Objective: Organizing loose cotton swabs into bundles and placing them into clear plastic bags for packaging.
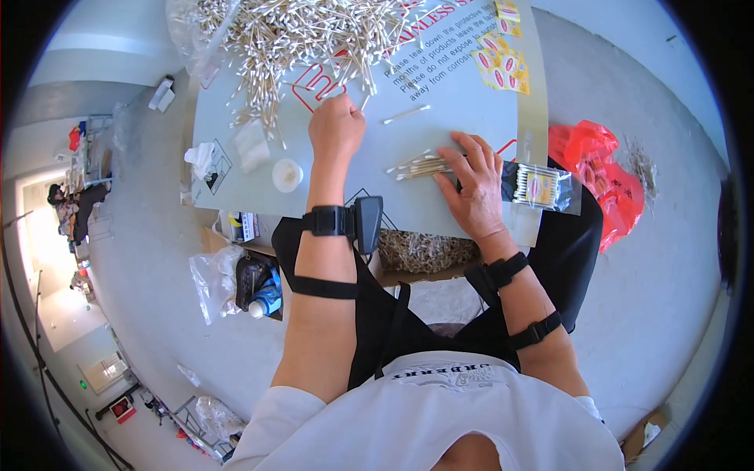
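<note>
A large heap of loose cotton swabs (298, 39) covers the far part of a grey sheet-metal board (440, 102) that lies across my lap. My left hand (336, 129) reaches out to the near edge of the heap with its fingers curled; a swab seems pinched at the fingertips, though I cannot tell for sure. My right hand (473, 184) rests flat on the board, its fingers pressing down a small bundle of gathered swabs (418, 166). One single swab (406, 115) lies apart between the hands. A packed clear bag of swabs (538, 187) lies right of my right hand.
A small white round lid (287, 174) and crumpled tissue (201, 157) lie on the board's left part. Yellow sticker labels (503, 59) sit at the far right. A red plastic bag (601, 169) lies on the floor to the right, clear bags and a bottle (259, 298) to the left.
</note>
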The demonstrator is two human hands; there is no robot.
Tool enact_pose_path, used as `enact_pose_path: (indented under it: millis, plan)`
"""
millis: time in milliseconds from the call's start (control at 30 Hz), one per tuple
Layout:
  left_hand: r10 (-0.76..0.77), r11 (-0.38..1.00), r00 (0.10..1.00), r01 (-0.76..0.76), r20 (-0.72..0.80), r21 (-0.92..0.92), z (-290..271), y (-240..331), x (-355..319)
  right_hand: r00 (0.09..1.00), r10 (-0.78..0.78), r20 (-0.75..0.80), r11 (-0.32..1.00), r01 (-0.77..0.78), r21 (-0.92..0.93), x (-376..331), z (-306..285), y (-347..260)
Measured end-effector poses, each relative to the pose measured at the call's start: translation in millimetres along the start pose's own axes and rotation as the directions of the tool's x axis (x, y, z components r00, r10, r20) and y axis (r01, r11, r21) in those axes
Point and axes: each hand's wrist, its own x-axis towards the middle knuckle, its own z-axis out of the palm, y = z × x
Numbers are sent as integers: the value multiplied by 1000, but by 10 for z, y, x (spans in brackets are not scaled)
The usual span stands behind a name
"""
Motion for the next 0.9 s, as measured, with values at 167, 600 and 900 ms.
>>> enact_pose_path:
  millis: [167, 600, 900]
  plan:
    - [87, 994, 995, -83, 49, -73, 40, 68, -244, 998, -30, 51, 999, 30, 12, 0, -31, 2]
    - [467, 867, 883, -469, -58, -166, 219, 269, -353, 998, -66, 20, 998, 66, 8, -9, 5, 26]
    - [479, 863, 856, -500, -195, -72, 358, 343, -990, 985, 49, -168, 988, -23, 150, -46, -8, 30]
